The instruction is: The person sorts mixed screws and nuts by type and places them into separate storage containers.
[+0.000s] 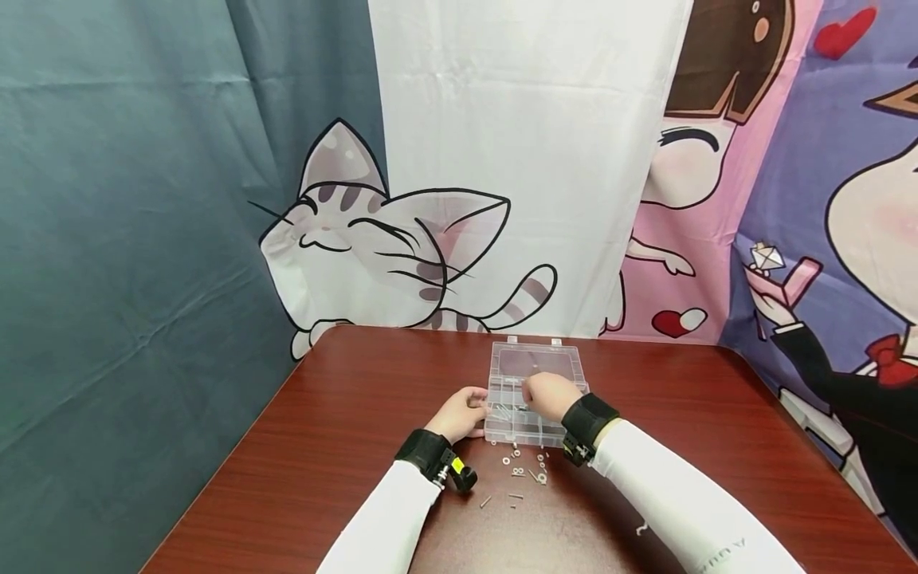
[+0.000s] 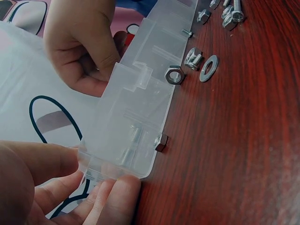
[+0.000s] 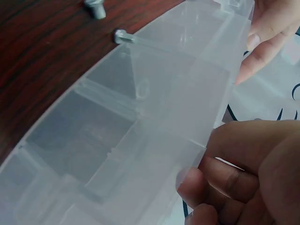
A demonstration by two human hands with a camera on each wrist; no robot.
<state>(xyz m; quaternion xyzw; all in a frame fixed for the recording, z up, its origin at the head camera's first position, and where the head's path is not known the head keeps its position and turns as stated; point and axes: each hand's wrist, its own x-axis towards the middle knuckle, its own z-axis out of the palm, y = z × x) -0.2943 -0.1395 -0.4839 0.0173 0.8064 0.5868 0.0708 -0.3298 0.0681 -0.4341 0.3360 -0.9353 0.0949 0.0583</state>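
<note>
A clear plastic compartment box lies on the table with its lid swung back, away from me. My left hand grips the box's left side, its fingers and thumb about the corner in the left wrist view. Over the compartments on the right is my right hand, fingers curled down into the box. The right wrist view shows those fingers bent behind the clear wall; whether they pinch anything is hidden. A screw shows through the wall near the left hand.
In front of the box lie loose hardware pieces: a nut, a washer, a bolt and several more. A few screws are nearer me on the brown table. A printed cloth hangs behind.
</note>
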